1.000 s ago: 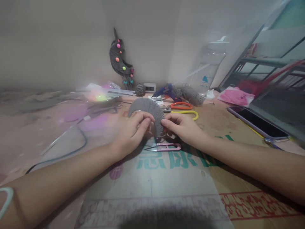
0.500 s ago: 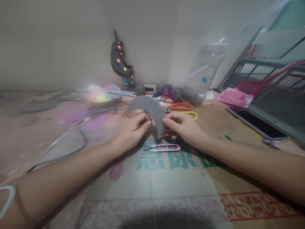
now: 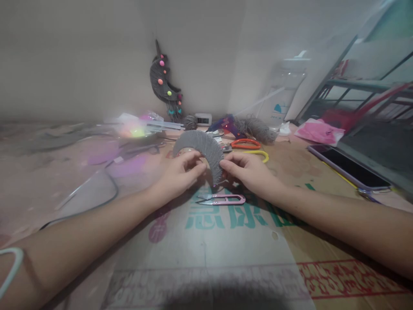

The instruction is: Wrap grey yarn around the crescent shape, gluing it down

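Observation:
A crescent wrapped in grey yarn [image 3: 206, 145] stands tilted between my hands, its lower tip pointing down at the cardboard. My right hand [image 3: 250, 172] pinches its outer edge between thumb and fingers. Inside the curve, my left hand [image 3: 183, 174] has its thumb and forefinger slightly apart, close to the inner edge. No object shows between those two; its other fingers are partly hidden. Just below the crescent lies a pair of pink thread snips [image 3: 226, 199], blades to the left.
Behind are orange-handled scissors [image 3: 245, 144], a yellow handle [image 3: 260, 155], grey yarn [image 3: 261, 129] and a small white digital clock [image 3: 204, 119]. A decorated grey crescent [image 3: 159, 82] hangs on the wall. A clear bottle [image 3: 284, 94], pink cloth [image 3: 319, 131] and phone [image 3: 350, 167] are at right.
My left thumb and forefinger have parted a little at the inner edge. The crescent has shifted only slightly; my right hand keeps its pinch.

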`<state>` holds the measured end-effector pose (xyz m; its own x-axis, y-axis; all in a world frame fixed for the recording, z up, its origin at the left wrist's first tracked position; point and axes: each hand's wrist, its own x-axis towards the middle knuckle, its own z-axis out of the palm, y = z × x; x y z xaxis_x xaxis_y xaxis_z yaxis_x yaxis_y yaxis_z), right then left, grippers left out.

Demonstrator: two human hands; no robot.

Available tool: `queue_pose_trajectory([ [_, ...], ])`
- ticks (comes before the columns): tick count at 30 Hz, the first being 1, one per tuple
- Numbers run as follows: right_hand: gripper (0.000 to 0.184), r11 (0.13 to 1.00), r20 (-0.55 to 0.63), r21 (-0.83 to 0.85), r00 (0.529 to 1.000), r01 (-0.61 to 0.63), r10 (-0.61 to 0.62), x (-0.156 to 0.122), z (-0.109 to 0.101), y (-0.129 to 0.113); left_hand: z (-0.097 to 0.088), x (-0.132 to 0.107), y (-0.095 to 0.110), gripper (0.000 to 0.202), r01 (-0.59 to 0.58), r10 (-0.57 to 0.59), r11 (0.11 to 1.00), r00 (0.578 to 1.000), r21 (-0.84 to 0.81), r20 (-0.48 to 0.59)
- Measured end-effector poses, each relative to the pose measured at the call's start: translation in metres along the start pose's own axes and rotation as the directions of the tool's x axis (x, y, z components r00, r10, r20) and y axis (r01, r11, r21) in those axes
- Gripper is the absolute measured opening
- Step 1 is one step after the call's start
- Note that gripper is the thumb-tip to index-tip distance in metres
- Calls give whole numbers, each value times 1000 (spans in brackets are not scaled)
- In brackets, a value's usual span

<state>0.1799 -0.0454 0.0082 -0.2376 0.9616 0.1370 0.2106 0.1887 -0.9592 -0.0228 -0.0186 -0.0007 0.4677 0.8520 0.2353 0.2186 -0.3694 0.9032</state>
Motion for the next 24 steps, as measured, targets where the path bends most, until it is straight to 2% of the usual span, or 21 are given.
queue_pose_trajectory([
  [3,28,998,16,-51,1000,21,-20,1,0,2,0,-1,3,18,39,-38,999,999,-28,37],
  [7,25,998,27,-54,999,25,-23,1,-1,4,-1,0,-2,21,12,-8,996,999,93,-53],
  [10,26,999,-3,-37,1000,0,0,0,-1,3,-2,1,-6,23,7,1,991,998,137,-56],
  [15,29,999,-45,-42,998,31,-33,0,-2,-1,-2,1,-7,14,1,2,996,999,88,-36],
  [24,31,999,-36,-27,999,18,-19,1,-1,-1,1,2,-8,10,5,-5,1000,1000,-2,1],
])
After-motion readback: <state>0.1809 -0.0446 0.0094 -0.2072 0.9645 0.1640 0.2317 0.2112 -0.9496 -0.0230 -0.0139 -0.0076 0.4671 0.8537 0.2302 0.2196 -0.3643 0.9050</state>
